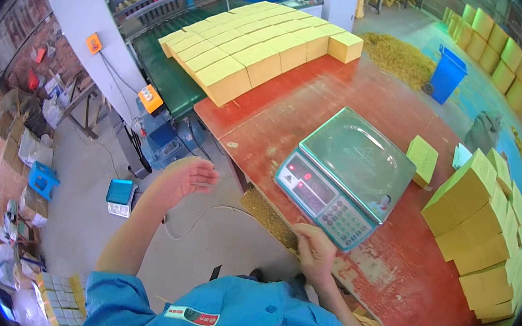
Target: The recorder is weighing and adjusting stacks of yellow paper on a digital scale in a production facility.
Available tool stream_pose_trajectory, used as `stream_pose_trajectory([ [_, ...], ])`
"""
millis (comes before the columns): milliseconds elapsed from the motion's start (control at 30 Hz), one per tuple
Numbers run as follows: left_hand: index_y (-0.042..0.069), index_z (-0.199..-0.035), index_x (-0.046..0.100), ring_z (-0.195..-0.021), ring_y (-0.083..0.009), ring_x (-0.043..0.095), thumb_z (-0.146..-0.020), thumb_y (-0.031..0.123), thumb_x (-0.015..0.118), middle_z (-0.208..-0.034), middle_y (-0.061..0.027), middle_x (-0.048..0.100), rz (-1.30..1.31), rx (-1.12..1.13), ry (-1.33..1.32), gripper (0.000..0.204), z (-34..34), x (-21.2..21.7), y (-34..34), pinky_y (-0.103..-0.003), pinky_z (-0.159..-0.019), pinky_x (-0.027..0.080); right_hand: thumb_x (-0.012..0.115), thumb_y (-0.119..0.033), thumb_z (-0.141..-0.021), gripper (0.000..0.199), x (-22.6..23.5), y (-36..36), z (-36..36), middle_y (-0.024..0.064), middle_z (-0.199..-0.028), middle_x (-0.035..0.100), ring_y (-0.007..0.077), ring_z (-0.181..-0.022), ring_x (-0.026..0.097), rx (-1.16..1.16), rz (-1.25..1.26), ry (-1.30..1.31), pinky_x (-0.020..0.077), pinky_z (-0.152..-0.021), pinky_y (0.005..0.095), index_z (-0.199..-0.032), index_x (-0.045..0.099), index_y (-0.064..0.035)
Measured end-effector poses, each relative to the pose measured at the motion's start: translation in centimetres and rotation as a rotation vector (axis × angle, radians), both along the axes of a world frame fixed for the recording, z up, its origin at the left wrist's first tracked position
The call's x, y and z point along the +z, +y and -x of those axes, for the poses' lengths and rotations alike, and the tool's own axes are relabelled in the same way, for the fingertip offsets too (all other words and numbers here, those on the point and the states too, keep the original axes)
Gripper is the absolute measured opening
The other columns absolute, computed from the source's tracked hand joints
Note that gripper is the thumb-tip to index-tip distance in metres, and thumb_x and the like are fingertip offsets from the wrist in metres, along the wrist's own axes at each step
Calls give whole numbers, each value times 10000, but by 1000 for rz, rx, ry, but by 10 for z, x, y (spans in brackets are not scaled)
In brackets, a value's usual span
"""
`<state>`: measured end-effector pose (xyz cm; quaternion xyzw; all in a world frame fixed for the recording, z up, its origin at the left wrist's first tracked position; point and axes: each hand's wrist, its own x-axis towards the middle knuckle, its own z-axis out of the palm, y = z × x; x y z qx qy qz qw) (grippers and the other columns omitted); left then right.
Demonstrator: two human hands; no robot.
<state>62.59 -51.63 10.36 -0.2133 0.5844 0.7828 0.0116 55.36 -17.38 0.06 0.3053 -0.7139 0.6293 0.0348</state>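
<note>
My left hand [190,177] hangs in the air left of the red table, its fingers loosely stretched and slightly blurred, holding nothing. Beside the table's near edge, my right hand [316,252] is closed, the fingers curled in; whatever may be inside them is hidden. Just beyond it stands a digital weighing scale [332,206] with a keypad, a lit red display and a shiny metal pan [362,154]. No load rests on the pan. One flat yellow block [421,161] lies right of the scale, touching or close to its side.
Rows of yellow blocks [255,43] cover the far end of the red table [265,128] and green conveyor [174,79]. More blocks are stacked [476,220] at the right. A white machine post with orange switch boxes [150,97] rises left. A blue bin [446,74] stands beyond.
</note>
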Motion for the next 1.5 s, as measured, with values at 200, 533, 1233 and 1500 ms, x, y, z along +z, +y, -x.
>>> stream_pose_trajectory([
  [200,24,-1116,606,-1018,-272,648,-962,330,508,-1102,-158,668,38,61,-15,357,16,-16,-81,-414,-859,526,604,-45,-852,326,-50,-109,12,144,-1087,666,237,-975,662,361,-175,-151,526,-840,332,-1177,621,-32],
  [533,35,-1125,601,-969,-264,662,-952,336,552,-1059,-152,676,144,-54,47,351,184,14,-161,-385,-818,544,666,-161,-847,604,-66,-210,83,213,-1388,481,368,-1253,499,474,-251,-89,451,-1017,430,-1401,441,-82],
  [1233,-27,-1394,460,-1281,-391,492,-932,667,352,-1387,-261,499,1505,-365,203,841,891,-57,-146,-460,-1070,369,646,-108,-861,419,-50,-277,159,194,-1390,499,378,-1305,472,-388,-467,-239,419,-1057,449,-1268,580,-33],
  [1500,-49,-1237,612,-1218,-373,554,-821,765,457,-1266,-252,601,1648,-621,249,927,986,-92,-137,-424,-1041,400,644,-167,-843,449,-74,-270,152,149,-1384,529,327,-1325,479,-222,-685,-235,455,-1020,418,-1278,604,-65],
])
